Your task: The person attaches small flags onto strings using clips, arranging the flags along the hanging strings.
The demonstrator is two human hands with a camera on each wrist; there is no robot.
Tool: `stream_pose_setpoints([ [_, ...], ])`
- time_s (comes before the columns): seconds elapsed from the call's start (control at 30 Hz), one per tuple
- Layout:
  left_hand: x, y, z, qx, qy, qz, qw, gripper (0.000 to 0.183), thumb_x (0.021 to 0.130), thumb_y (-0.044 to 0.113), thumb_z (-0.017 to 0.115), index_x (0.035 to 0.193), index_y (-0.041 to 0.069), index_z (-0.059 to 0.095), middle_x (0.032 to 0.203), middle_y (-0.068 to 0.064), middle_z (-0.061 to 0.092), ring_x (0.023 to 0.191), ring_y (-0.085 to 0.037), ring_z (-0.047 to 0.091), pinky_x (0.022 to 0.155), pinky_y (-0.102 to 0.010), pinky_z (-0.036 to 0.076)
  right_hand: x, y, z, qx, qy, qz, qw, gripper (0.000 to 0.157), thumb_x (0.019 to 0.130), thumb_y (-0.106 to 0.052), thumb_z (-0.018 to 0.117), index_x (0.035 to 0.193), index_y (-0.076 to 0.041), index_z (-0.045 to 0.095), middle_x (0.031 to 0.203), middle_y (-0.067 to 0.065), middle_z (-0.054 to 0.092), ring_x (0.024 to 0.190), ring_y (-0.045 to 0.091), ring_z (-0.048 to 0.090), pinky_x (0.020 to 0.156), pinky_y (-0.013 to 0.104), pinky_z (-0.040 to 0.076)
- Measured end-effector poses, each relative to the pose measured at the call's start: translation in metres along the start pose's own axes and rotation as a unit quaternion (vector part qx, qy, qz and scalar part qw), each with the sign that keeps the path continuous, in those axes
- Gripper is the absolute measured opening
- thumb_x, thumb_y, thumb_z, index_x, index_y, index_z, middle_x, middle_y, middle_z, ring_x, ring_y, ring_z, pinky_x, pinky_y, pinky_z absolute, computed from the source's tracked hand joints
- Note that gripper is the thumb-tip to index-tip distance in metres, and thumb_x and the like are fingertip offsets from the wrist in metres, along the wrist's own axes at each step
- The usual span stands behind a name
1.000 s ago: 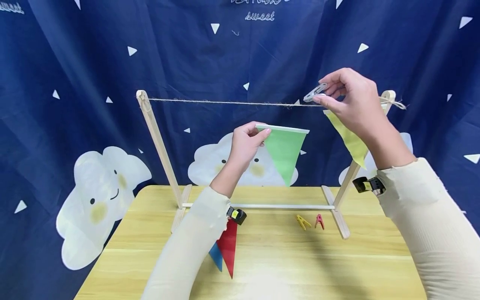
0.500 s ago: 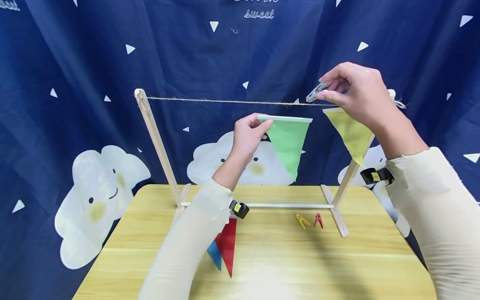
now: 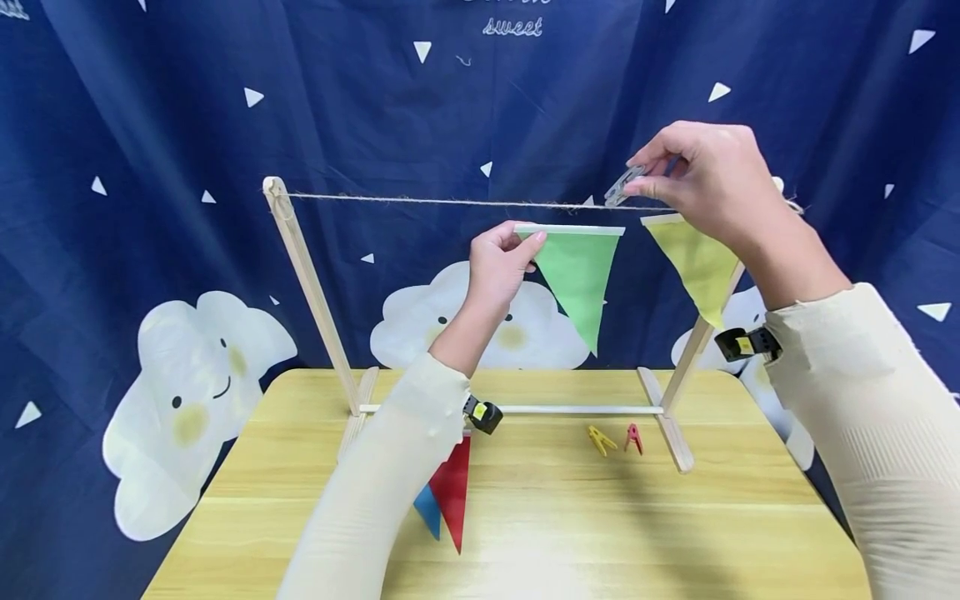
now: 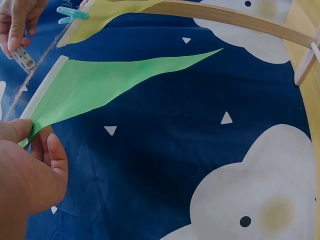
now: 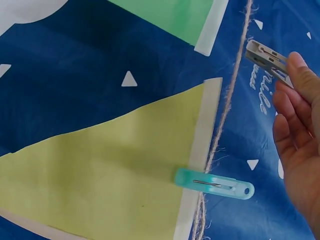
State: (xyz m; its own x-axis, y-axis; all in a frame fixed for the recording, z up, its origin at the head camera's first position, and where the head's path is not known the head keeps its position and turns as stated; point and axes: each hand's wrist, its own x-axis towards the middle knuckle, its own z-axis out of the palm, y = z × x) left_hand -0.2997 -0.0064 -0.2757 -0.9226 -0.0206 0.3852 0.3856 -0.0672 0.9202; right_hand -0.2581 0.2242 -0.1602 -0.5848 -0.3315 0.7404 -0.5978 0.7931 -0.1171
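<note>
My left hand pinches the top left corner of a green triangular pennant by its white band, just below the twine. The pennant hangs point down. Between thumb and fingers of my right hand is a grey clothespin, its tip right at the twine. A yellow pennant hangs to the right. In the right wrist view a turquoise clothespin clips that pennant to the twine; in the head view my right hand hides this clip.
The twine runs between wooden posts of a stand on the table. A yellow clothespin and a red clothespin lie near its right foot. Red and blue pennants lie partly under my left arm. A blue curtain hangs behind.
My left hand has raised the green pennant closer to the twine. My right hand rose slightly, then brought the grey clothespin left and down to the twine.
</note>
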Motion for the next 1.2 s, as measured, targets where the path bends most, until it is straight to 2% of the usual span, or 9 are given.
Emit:
stream_pose_setpoints([
  [0.1,-0.001,0.002,0.002,-0.002,0.003,0.004,1.0000,0.015,0.095,0.011,0.075,0.100,-0.002,0.074,0.071,0.004,0.057,0.060,-0.010,0.057,0.062,-0.027,0.056,0.000,-0.002,-0.001,-0.004,-0.011,0.011,1.000,0.021,0.083,-0.017,0.087,0.100,-0.006,0.080,0.088,0.010,0.075,0.071,-0.014,0.047,0.072,0.005,0.038],
  [0.23,-0.001,0.004,0.004,-0.002,0.007,0.010,0.9999,0.013,0.094,0.011,0.076,0.095,-0.001,0.072,0.070,0.004,0.057,0.060,-0.010,0.057,0.064,-0.032,0.058,0.002,-0.002,-0.001,-0.005,-0.030,0.024,0.999,0.021,0.085,-0.018,0.086,0.102,-0.007,0.080,0.090,0.010,0.076,0.071,-0.010,0.049,0.071,0.006,0.039],
  [0.37,0.001,0.003,0.008,-0.010,0.006,0.013,0.9998,0.012,0.094,0.011,0.075,0.093,-0.001,0.072,0.070,0.005,0.056,0.062,-0.012,0.057,0.063,-0.026,0.056,0.004,-0.002,0.001,-0.006,-0.039,0.023,0.999,0.020,0.084,-0.018,0.086,0.100,-0.007,0.081,0.090,0.010,0.077,0.069,-0.012,0.049,0.069,0.005,0.039],
  [0.53,0.001,0.004,0.009,-0.016,0.004,0.018,0.9997,0.014,0.095,0.011,0.075,0.100,-0.002,0.075,0.070,0.006,0.057,0.064,-0.010,0.058,0.066,-0.028,0.056,0.005,-0.002,0.004,-0.012,-0.048,0.019,0.999,0.019,0.084,-0.018,0.086,0.098,-0.007,0.081,0.090,0.010,0.078,0.068,-0.017,0.048,0.067,0.003,0.039],
  [0.73,0.001,0.006,0.009,-0.014,0.000,0.014,0.9998,0.015,0.096,0.012,0.074,0.106,0.001,0.077,0.070,0.007,0.057,0.064,-0.010,0.058,0.064,-0.022,0.054,0.006,-0.002,0.006,-0.018,-0.056,0.023,0.998,0.018,0.085,-0.019,0.086,0.097,-0.007,0.081,0.089,0.009,0.078,0.067,-0.015,0.049,0.066,0.002,0.039],
  [0.9,0.001,0.007,0.010,-0.017,0.001,0.010,0.9998,0.017,0.095,0.011,0.074,0.107,0.000,0.076,0.070,0.006,0.057,0.065,-0.010,0.058,0.065,-0.023,0.055,0.006,-0.003,0.009,-0.011,-0.060,0.017,0.998,0.015,0.085,-0.017,0.085,0.096,-0.007,0.081,0.088,0.009,0.079,0.067,-0.019,0.048,0.065,0.002,0.040],
  [1.1,0.002,0.008,0.011,-0.017,0.002,0.010,0.9998,0.014,0.096,0.011,0.074,0.104,0.000,0.076,0.068,0.007,0.056,0.063,-0.010,0.057,0.065,-0.025,0.055,0.008,-0.005,0.010,-0.013,-0.064,0.012,0.998,0.014,0.085,-0.016,0.085,0.095,-0.006,0.081,0.089,0.010,0.079,0.067,-0.024,0.046,0.064,0.002,0.040],
  [1.2,0.002,0.009,0.012,-0.017,0.004,0.013,0.9998,0.012,0.095,0.012,0.074,0.095,0.000,0.074,0.068,0.006,0.055,0.063,-0.009,0.057,0.064,-0.023,0.055,0.010,-0.006,0.011,-0.014,-0.067,0.009,0.998,0.015,0.085,-0.016,0.086,0.095,-0.007,0.082,0.089,0.010,0.079,0.067,-0.024,0.046,0.064,0.001,0.039],
])
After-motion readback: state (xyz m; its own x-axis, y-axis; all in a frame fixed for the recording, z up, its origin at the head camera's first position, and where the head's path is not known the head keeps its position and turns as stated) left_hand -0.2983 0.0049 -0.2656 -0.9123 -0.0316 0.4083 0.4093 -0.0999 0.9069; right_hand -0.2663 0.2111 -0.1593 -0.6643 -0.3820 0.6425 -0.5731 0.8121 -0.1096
